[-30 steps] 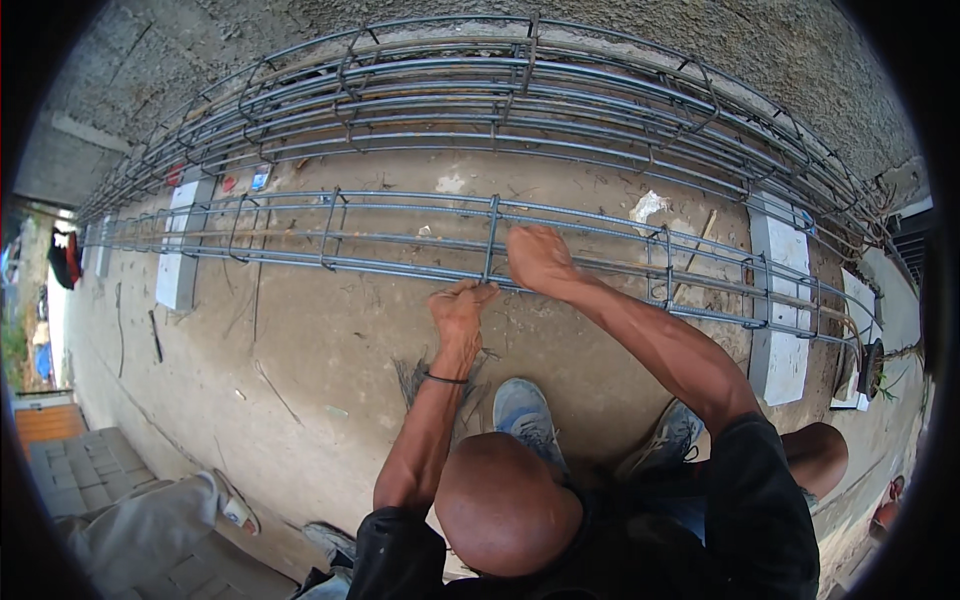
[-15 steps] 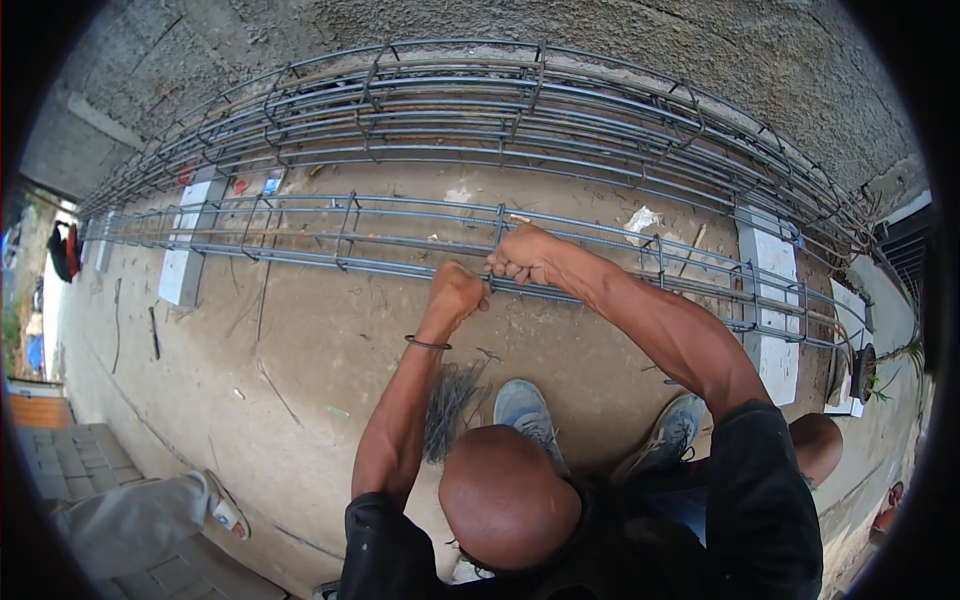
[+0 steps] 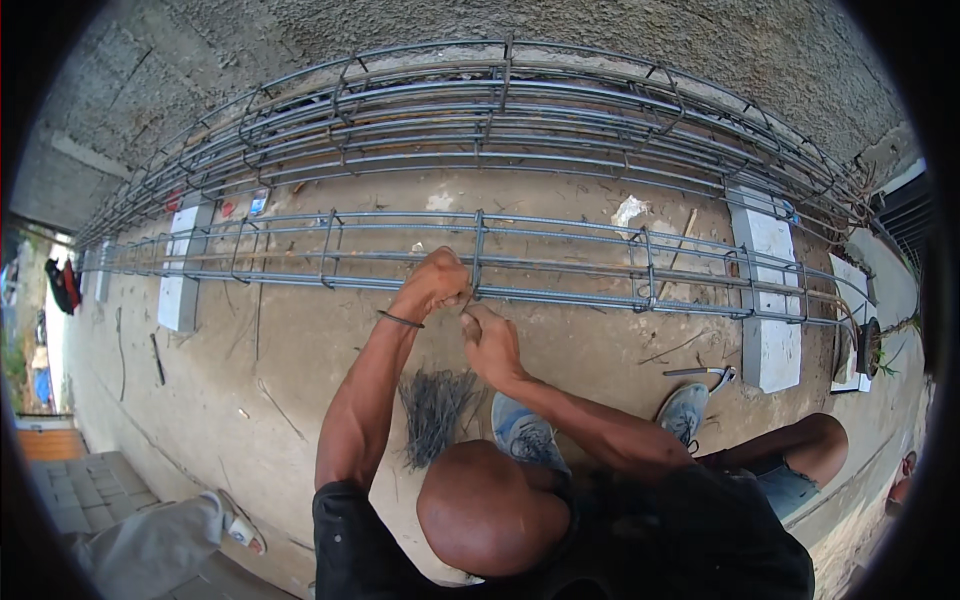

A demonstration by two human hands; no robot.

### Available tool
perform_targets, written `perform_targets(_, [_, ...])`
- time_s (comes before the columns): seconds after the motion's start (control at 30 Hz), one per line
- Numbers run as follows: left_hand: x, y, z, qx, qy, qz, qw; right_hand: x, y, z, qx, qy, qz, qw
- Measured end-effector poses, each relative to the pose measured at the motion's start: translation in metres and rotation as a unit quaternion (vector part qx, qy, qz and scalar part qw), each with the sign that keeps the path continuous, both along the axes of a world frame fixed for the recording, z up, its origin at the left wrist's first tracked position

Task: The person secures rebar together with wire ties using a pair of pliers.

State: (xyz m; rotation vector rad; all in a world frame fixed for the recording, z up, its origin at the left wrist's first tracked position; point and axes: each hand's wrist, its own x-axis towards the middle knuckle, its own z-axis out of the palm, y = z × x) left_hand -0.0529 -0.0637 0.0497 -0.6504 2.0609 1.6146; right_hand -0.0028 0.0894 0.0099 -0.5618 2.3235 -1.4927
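**Rebar cage (image 3: 560, 263), both hands in close at one stirrup (image 3: 478, 250)**

Clock's centred on the hands, ok? The cage runs from about 9 to 3, just past the fingers, and lies across two pale blocks, one at 9 (image 3: 178, 290) and one at 3 (image 3: 772, 345).

Left hand (image 3: 435, 280) is right at the stirrup, fingers curled in, nearly a fist. Can't tell if there's anything inside it. Right hand (image 3: 492, 348) sits just off it at 5, below the cage's near bars, thumb and fingers bent close together. Can't tell whether it's pinching something either, that spot's too small to read.

Around them: a heap of thin wire (image 3: 438, 415) on the floor (image 3: 300, 360) between 6 and 7, pliers (image 3: 722, 377) between 3 and 4 beside a shoe (image 3: 683, 410), more cages (image 3: 505, 85) stacked at 12, and another person's leg (image 3: 150, 530) at 8.
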Motion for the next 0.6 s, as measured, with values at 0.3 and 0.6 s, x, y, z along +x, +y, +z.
perform_targets(0.3, [-0.039, 0.076, -0.013, -0.434, 0.364, -0.34, 0.75, -0.003, -0.056, -0.116, -0.168, 0.043, -0.194, 0.966])
perform_targets(0.6, [0.05, 0.129, 0.01, -0.479, 0.126, -0.235, 0.836, 0.014, -0.04, 0.025, -0.387, -0.471, -0.071, 0.79])
